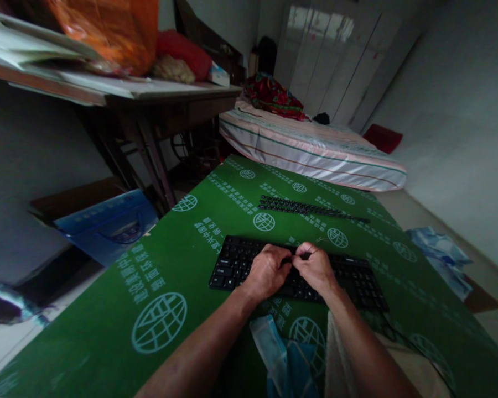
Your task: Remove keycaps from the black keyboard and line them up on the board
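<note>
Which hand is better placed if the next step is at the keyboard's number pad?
Probably the right hand: over the keyboard, it is the nearer one to the number pad. The left hand is farther off and would likely have to cross the right.

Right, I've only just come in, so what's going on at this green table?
Someone's left hand and right hand are working close together at a black keyboard, fingertips nearly meeting over its middle; whether they pinch anything is hidden. Beyond it on the green table lie rows of small black pieces, apparently loose keys.
</note>
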A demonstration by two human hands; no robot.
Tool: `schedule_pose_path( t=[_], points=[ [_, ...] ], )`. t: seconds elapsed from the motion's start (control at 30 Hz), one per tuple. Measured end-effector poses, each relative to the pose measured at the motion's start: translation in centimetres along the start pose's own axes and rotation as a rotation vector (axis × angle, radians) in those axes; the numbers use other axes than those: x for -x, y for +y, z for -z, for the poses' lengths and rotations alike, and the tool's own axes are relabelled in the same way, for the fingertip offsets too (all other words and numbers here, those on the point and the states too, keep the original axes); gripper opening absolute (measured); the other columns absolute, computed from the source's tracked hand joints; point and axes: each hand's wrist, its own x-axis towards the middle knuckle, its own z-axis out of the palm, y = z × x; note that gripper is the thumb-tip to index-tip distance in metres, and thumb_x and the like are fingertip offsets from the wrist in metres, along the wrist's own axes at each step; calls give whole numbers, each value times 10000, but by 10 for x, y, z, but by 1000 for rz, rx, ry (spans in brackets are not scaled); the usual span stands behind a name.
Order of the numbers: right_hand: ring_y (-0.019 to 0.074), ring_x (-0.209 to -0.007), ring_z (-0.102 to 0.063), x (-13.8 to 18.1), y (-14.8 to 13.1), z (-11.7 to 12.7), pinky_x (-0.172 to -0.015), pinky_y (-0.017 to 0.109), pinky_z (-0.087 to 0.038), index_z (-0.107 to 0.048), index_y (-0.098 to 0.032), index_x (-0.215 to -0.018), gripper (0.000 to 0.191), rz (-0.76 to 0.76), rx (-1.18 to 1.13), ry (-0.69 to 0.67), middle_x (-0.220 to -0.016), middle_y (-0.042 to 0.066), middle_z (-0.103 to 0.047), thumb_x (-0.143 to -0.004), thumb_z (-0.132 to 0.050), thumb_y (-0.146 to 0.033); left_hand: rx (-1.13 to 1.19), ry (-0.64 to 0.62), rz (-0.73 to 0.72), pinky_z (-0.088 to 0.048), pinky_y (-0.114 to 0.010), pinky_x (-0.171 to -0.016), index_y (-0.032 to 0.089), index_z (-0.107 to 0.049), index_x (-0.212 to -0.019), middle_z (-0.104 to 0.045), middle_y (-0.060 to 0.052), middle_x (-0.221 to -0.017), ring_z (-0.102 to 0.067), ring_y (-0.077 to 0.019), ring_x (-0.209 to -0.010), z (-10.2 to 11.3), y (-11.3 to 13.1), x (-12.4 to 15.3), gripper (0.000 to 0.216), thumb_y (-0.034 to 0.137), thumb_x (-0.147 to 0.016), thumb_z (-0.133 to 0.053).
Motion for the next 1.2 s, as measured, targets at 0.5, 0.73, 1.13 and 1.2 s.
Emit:
schedule_pose_path(
  t=[0.5,0.73,1.13,1.2],
  points=[
    [138,-521,-526,2,6,-8,-518,220,-406,-496,-222,-694,37,38,-182,57,-552,-40,-543,-661,-501,-206,-296,-96,133,-445,-303,-763,183,-639,-913,-651,-67,-878,-569,-230,-884,-12,15,-15,235,142,-702,-543],
    [131,-524,-512,2,10,-10,-520,218,-395,-496,-221,-672,52,21,-223,79,-554,-45,-527,-634,-484,-187,-300,-146,112,-435,-273,-712,203,-671,-755,-640,-46,-787,-579,-204,-821,-11,10,-17,122,202,-747,-550],
    [99,-432,-435,0,4,-2,-424,198,-354,-482,-205,-635,50,-77,-485,68,-479,-64,-454,-638,-530,-222,-260,-110,56,-413,-260,-685,208,-650,-790,-641,-31,-802,-570,-193,-810,-11,11,-13,88,210,-784,-563],
    [84,-390,-393,1,2,0,-384,186,-321,-478,-202,-635,95,-105,-531,43,-443,-75,-429,-657,-553,-256,-239,-102,49,-413,-254,-685,214,-643,-802,-647,-24,-802,-573,-187,-807,-11,11,-12,85,196,-784,-562]
  ],
)
